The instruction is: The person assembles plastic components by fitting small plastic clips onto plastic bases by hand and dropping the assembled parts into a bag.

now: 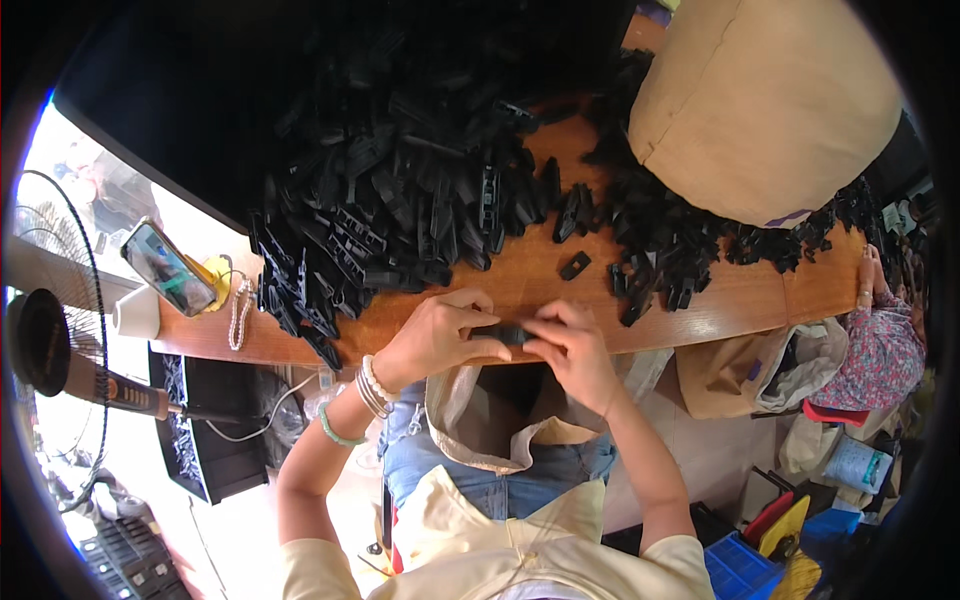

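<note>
Between my two hands, just over the table's front edge, is a small black plastic part (507, 333), slightly blurred. My left hand (437, 335), with bracelets at its wrist, pinches the part's left end between thumb and fingers. At the other end, the fingers of my right hand (574, 350) close on it. Below them an open cloth bag (520, 452) rests on my lap, its inside dark. Beyond my left hand spreads a large heap of long black plastic pieces (400, 200). A single small black piece (575, 265) lies on the wood beyond my right hand.
A second heap of smaller black parts (660, 250) lies right on the wooden table (730, 318), beside a big tan sack (765, 110). A phone (168, 267) on a stand, a bead string (240, 314) and a fan (60, 345) are left. Another person's sleeve (880, 350) shows far right.
</note>
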Motion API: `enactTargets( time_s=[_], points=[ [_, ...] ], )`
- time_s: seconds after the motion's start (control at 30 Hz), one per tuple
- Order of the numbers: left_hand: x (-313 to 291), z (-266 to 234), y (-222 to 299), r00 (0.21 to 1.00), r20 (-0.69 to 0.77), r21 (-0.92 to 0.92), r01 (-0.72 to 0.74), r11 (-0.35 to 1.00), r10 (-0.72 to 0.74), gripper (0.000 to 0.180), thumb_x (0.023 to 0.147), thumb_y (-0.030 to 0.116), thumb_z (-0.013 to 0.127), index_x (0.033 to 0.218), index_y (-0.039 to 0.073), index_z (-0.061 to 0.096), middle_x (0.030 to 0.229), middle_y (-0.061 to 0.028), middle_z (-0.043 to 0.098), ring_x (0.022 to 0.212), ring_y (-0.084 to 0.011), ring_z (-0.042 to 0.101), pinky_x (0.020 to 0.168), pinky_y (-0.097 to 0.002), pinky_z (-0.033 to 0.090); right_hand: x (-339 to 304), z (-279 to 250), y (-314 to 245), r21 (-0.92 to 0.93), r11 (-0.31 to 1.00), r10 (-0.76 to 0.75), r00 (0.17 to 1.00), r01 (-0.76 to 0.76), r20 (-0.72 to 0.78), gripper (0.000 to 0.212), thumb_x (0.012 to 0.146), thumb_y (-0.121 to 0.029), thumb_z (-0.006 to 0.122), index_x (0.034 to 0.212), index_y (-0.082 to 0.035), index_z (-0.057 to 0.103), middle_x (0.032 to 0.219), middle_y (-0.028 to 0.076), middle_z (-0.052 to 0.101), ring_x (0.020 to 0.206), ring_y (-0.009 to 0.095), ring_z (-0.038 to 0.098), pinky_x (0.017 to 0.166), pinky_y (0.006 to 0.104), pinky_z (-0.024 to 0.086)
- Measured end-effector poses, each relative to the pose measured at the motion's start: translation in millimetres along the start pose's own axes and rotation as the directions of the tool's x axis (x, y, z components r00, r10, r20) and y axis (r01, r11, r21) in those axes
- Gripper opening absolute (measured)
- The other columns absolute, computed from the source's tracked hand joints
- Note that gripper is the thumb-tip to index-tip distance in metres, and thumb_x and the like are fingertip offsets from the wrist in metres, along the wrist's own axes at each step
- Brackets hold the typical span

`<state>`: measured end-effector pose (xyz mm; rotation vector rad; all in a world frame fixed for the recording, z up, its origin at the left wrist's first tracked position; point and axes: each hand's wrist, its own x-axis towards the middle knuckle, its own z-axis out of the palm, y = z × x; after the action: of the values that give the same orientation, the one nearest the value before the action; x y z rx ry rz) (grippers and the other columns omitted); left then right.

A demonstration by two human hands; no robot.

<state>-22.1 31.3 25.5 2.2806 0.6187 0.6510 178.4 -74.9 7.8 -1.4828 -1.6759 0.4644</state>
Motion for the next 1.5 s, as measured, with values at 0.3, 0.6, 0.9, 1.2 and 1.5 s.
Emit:
enactTargets(
  time_s=[0.3,0.6,0.9,1.2,1.5],
  points=[
    [115.0,49.4,8.1,0.991,-0.136,0.360,0.064,0.931,-0.015,0.022,0.086,0.021,0.068,0.089,-0.001,0.066,0.095,-0.0151,0.064,0.078,-0.0339,0.067,0.065,-0.0378,0.054,30.9,-17.3,9.2,-0.650,0.759,-0.148,0.980,0.026,-0.134,0.045,0.069,0.004,0.065,0.113,-0.005,0.065,0.101,0.011,0.056,0.093,0.029,0.053,0.079,0.0385,0.040],
    [99.0,51.9,20.0,0.943,-0.330,0.326,0.165,0.931,-0.052,0.018,0.086,0.015,0.065,0.093,0.000,0.059,0.089,-0.0173,0.064,0.071,-0.0330,0.067,0.060,-0.0399,0.054,9.9,-1.9,15.2,0.006,0.997,0.081,0.972,-0.081,-0.222,0.026,0.076,0.003,0.065,0.102,0.000,0.062,0.097,0.013,0.057,0.089,0.030,0.056,0.077,0.0377,0.046],
    [0.1,1.8,18.6,0.734,0.339,-0.690,0.619,0.375,-0.588,0.029,0.099,0.022,0.053,0.112,-0.004,0.052,0.070,-0.0127,0.064,0.049,-0.0153,0.062,0.039,-0.0210,0.046,-10.6,-7.2,9.7,-0.056,0.990,0.114,0.967,-0.130,-0.226,0.027,0.075,-0.002,0.071,0.100,-0.003,0.062,0.086,0.010,0.054,0.077,0.027,0.053,0.072,0.0386,0.044],
    [-4.1,20.5,9.2,0.947,-0.203,0.127,0.278,0.952,-0.250,0.024,0.078,0.009,0.076,0.098,-0.001,0.067,0.070,-0.0076,0.057,0.057,-0.0161,0.055,0.054,-0.0298,0.044,-15.8,-8.5,7.3,-0.048,0.984,0.156,0.959,-0.172,-0.238,0.026,0.077,-0.002,0.072,0.101,0.001,0.064,0.083,0.010,0.056,0.075,0.025,0.055,0.071,0.0359,0.045],
    [-12.8,23.3,4.7,0.982,-0.169,0.091,0.101,0.991,-0.085,0.018,0.079,0.010,0.071,0.096,0.003,0.070,0.090,-0.0085,0.059,0.070,-0.0283,0.062,0.064,-0.0376,0.051,0.5,-24.6,6.1,0.166,0.969,0.176,0.983,-0.181,0.047,0.026,0.079,-0.001,0.073,0.105,0.003,0.068,0.088,0.008,0.060,0.077,0.020,0.057,0.069,0.0291,0.046]
  ],
)
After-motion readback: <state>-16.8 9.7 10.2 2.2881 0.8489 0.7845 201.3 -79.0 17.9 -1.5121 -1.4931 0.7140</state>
